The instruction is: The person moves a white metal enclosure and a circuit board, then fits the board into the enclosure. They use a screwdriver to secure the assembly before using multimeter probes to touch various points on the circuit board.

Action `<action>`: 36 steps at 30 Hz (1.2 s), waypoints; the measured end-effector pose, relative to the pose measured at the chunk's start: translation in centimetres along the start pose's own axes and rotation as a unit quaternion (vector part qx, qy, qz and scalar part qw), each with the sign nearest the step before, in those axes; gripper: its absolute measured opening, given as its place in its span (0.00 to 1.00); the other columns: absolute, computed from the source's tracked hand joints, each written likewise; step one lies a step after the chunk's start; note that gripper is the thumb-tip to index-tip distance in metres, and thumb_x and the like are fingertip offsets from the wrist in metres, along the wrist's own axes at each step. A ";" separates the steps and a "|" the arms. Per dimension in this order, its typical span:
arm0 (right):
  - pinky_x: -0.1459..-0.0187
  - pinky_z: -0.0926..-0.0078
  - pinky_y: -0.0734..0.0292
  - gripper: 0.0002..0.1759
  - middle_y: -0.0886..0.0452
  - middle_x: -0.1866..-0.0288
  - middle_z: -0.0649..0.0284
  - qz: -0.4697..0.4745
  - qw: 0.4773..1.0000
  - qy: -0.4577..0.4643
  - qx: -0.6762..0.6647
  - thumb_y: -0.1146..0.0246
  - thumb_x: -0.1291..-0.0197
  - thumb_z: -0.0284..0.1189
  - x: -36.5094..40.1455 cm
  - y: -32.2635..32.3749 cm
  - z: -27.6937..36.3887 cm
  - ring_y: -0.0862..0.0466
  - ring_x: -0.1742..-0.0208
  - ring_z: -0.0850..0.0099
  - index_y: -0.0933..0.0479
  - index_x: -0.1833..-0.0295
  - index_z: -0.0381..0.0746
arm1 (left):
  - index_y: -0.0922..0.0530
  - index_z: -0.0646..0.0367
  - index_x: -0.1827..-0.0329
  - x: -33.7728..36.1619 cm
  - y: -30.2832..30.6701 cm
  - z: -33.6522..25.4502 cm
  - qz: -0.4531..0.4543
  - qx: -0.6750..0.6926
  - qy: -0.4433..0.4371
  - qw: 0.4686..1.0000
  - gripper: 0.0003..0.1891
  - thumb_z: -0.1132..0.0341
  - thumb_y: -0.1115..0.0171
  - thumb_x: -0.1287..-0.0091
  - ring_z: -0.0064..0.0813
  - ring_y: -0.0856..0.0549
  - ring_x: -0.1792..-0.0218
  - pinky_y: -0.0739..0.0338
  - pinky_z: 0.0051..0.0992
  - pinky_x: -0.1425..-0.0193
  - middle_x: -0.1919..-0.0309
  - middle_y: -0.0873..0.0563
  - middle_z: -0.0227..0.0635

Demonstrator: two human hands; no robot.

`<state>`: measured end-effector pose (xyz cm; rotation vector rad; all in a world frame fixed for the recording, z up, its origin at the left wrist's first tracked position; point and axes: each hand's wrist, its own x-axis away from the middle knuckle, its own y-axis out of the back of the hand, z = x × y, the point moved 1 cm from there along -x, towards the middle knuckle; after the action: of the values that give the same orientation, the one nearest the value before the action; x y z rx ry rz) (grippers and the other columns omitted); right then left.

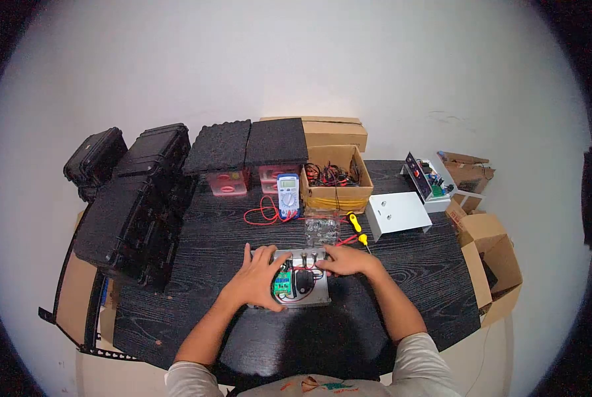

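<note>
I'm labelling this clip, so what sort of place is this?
Likely a small electronics workbench: a multimeter with red leads, a cardboard box full of cables, and an open metal box of wiring on a black table.

Both arms reach forward, elbows bent and tucked in. The left forearm rises from 7 o'clock toward 1 o'clock. The left hand lies palm down, fingers spread toward 12 o'clock, thumb out toward 2 o'clock. The right forearm slants from 5 o'clock toward 10 o'clock. The right hand is palm down, fingers pointing to 9 o'clock, its grip too small to tell. The hands sit near each other, not touching.
</note>
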<state>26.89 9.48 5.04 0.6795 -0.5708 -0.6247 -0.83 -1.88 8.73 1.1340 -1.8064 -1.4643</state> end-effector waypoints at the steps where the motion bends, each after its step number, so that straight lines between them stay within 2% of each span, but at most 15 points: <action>1: 0.53 0.57 0.16 0.37 0.09 0.62 0.51 0.000 1.000 0.004 0.006 0.39 0.26 0.54 0.0 0.1 -0.1 0.08 0.58 0.58 0.27 0.35 0.28 | 0.38 0.54 0.16 0.1 -0.1 0.0 0.003 -0.009 0.001 1.000 0.71 0.38 0.15 0.70 0.64 0.37 0.21 0.59 0.78 0.20 0.26 0.33 0.61; 5: 0.53 0.58 0.16 0.34 0.09 0.61 0.50 -0.001 1.000 0.015 -0.002 0.37 0.26 0.51 0.5 0.8 -0.5 0.08 0.58 0.59 0.24 0.34 0.30 | 0.36 0.54 0.17 0.2 -0.8 -0.4 -0.033 0.009 0.029 0.999 0.69 0.36 0.16 0.67 0.60 0.38 0.20 0.63 0.80 0.21 0.25 0.34 0.58; 6: 0.54 0.59 0.16 0.33 0.09 0.61 0.50 -0.003 1.000 0.017 -0.011 0.37 0.27 0.50 0.5 1.1 -0.4 0.08 0.58 0.60 0.24 0.34 0.30 | 0.36 0.53 0.17 0.0 -1.0 -0.9 -0.047 0.018 0.013 0.999 0.67 0.36 0.16 0.65 0.59 0.38 0.20 0.64 0.80 0.22 0.24 0.34 0.56; 8: 0.55 0.61 0.17 0.26 0.10 0.63 0.53 -0.072 0.996 -0.002 -0.045 0.34 0.28 0.45 1.6 2.5 1.2 0.09 0.60 0.62 0.18 0.38 0.35 | 0.35 0.53 0.17 -0.6 -1.2 -2.4 -0.078 0.036 -0.020 0.996 0.64 0.36 0.16 0.60 0.55 0.38 0.19 0.66 0.81 0.22 0.23 0.33 0.51; 9: 0.56 0.61 0.17 0.25 0.10 0.64 0.54 -0.108 0.993 0.007 -0.036 0.33 0.29 0.44 1.7 2.9 0.8 0.10 0.61 0.63 0.17 0.39 0.35 | 0.33 0.53 0.19 -0.8 -1.2 -3.2 -0.086 0.037 -0.029 0.995 0.56 0.34 0.22 0.49 0.52 0.38 0.19 0.66 0.83 0.23 0.22 0.33 0.46; 11: 0.56 0.61 0.18 0.19 0.12 0.66 0.56 -0.196 0.980 0.010 -0.015 0.31 0.31 0.42 2.3 3.9 2.1 0.11 0.62 0.62 0.15 0.44 0.39 | 0.33 0.54 0.19 -0.9 -2.2 -3.6 -0.077 0.043 -0.048 0.995 0.55 0.35 0.22 0.47 0.52 0.38 0.19 0.66 0.83 0.23 0.22 0.32 0.45; 14: 0.56 0.61 0.18 0.18 0.12 0.65 0.55 -0.266 0.964 0.003 -0.005 0.30 0.33 0.40 1.6 4.9 2.9 0.12 0.62 0.58 0.15 0.46 0.40 | 0.31 0.53 0.20 -0.9 -2.9 -3.9 -0.070 0.034 -0.058 0.995 0.51 0.38 0.22 0.44 0.52 0.39 0.19 0.65 0.83 0.23 0.22 0.32 0.44; 15: 0.52 0.58 0.17 0.17 0.11 0.61 0.53 -0.281 0.959 -0.033 0.020 0.29 0.35 0.39 1.5 5.2 3.4 0.11 0.58 0.53 0.15 0.47 0.40 | 0.30 0.53 0.21 -0.9 -2.9 -3.9 -0.070 0.028 -0.059 0.995 0.50 0.38 0.22 0.44 0.52 0.39 0.19 0.65 0.83 0.23 0.22 0.32 0.44; 16: 0.50 0.57 0.17 0.18 0.11 0.60 0.52 -0.289 0.955 -0.038 0.055 0.29 0.36 0.39 1.0 5.2 3.0 0.10 0.56 0.53 0.15 0.47 0.40 | 0.29 0.53 0.21 -0.9 -2.8 -3.9 -0.071 0.022 -0.060 0.995 0.49 0.39 0.22 0.44 0.52 0.39 0.19 0.65 0.83 0.23 0.22 0.32 0.45; 18: 0.46 0.54 0.16 0.18 0.10 0.57 0.51 -0.306 0.942 -0.048 0.126 0.28 0.37 0.40 -1.0 5.1 1.2 0.10 0.51 0.52 0.14 0.46 0.40 | 0.27 0.54 0.23 -0.9 -3.5 -3.6 -0.074 0.027 -0.063 0.995 0.47 0.39 0.23 0.43 0.52 0.39 0.19 0.64 0.83 0.23 0.23 0.31 0.45; 21: 0.41 0.52 0.17 0.19 0.10 0.54 0.50 -0.278 0.946 -0.094 0.141 0.27 0.38 0.40 -3.2 5.3 -0.3 0.11 0.45 0.51 0.14 0.46 0.41 | 0.24 0.55 0.27 -0.9 -3.6 -3.6 -0.071 0.039 -0.062 0.995 0.44 0.40 0.23 0.42 0.52 0.38 0.19 0.63 0.82 0.23 0.24 0.31 0.45; 24: 0.43 0.53 0.17 0.16 0.10 0.54 0.48 -0.332 0.921 -0.091 0.184 0.26 0.38 0.37 -3.5 5.1 -0.1 0.11 0.47 0.49 0.14 0.48 0.41 | 0.22 0.52 0.28 -0.9 -3.8 -3.4 -0.077 0.041 -0.058 0.994 0.41 0.42 0.22 0.43 0.52 0.36 0.20 0.60 0.81 0.22 0.24 0.29 0.44; 28: 0.43 0.52 0.17 0.15 0.10 0.53 0.49 -0.293 0.929 -0.147 0.171 0.25 0.40 0.37 -4.1 5.0 -0.7 0.11 0.46 0.49 0.14 0.52 0.41 | 0.20 0.50 0.30 -0.9 -3.7 -3.5 -0.074 0.047 -0.050 0.995 0.38 0.43 0.23 0.42 0.52 0.35 0.20 0.60 0.80 0.21 0.24 0.28 0.44; 33: 0.43 0.51 0.17 0.11 0.09 0.56 0.49 -0.234 0.952 -0.144 0.138 0.30 0.38 0.36 -5.0 4.6 -2.5 0.11 0.47 0.49 0.13 0.56 0.40 | 0.19 0.52 0.30 -1.0 -4.0 -3.3 -0.068 0.050 -0.050 0.995 0.38 0.41 0.25 0.40 0.53 0.35 0.20 0.61 0.80 0.21 0.23 0.29 0.45; 36: 0.43 0.51 0.17 0.10 0.10 0.57 0.48 -0.301 0.928 -0.142 0.166 0.35 0.36 0.33 -6.1 4.1 -3.8 0.11 0.47 0.49 0.13 0.59 0.39 | 0.19 0.53 0.30 -0.9 -4.0 -3.3 -0.064 0.050 -0.050 0.995 0.38 0.41 0.25 0.40 0.53 0.36 0.20 0.61 0.79 0.20 0.23 0.29 0.45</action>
<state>26.58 17.68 3.89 1.1121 -0.7510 -1.2327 3.45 -2.94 5.80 1.2676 -1.9255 -1.5437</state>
